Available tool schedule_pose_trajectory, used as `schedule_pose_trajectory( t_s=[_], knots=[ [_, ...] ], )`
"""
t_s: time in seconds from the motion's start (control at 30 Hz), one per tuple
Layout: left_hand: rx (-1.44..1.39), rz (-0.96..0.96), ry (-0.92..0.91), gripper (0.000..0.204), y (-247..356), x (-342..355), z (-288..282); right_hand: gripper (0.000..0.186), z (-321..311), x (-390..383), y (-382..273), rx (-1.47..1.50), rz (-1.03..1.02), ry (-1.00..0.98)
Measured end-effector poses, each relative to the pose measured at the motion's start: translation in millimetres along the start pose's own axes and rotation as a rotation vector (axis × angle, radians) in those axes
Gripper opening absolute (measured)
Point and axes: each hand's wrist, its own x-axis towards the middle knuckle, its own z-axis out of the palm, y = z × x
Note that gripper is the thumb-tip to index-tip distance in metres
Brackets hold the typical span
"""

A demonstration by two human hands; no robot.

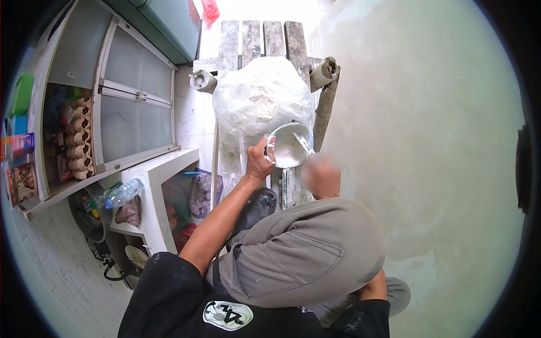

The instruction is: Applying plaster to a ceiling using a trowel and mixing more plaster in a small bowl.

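Note:
My left hand [261,161] grips the left rim of a round container [291,165], its fingers smeared white. White paste [289,152] coats the inside and bottom of this container, which is tilted toward me. On its right side, my right hand [322,177] is closed round a flat tool coated in white [302,141]. The tool's end reaches into the container; its handle is hidden in the hand, which looks blurred. Just beyond the container lies a large open clear plastic bag [242,93] with whitish powder [262,107] inside.
A weathered wooden slat bench [228,48] bears the bag. To the left stand a cabinet [135,96] with egg trays [80,138] and a white shelf [155,169] with plastic bottles [124,193]. A plastered wall [428,141] rises on the right. My raised knee [338,236] is close below my right hand.

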Motion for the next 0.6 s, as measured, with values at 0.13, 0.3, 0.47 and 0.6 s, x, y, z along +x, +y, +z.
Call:
schedule_pose_trajectory(
  t_s=[0.13,0.3,0.47,0.6],
  knots=[
    [0.017,0.022,0.014,0.024,-7,-1,4,0.019,10,-19,-10,-0.039,0.093,-0.191],
    [0.008,0.006,-0.008,0.023,-5,-2,0,0.019,6,-9,-14,0.050,0.230,-0.057],
    [-0.011,-0.007,-0.023,0.018,-4,-1,2,0.019,5,-17,-28,0.247,0.352,-0.155],
    [-0.012,0.027,-0.048,0.024,-13,5,-3,0.020,7,-12,-27,0.368,0.237,-0.017]
  ],
)
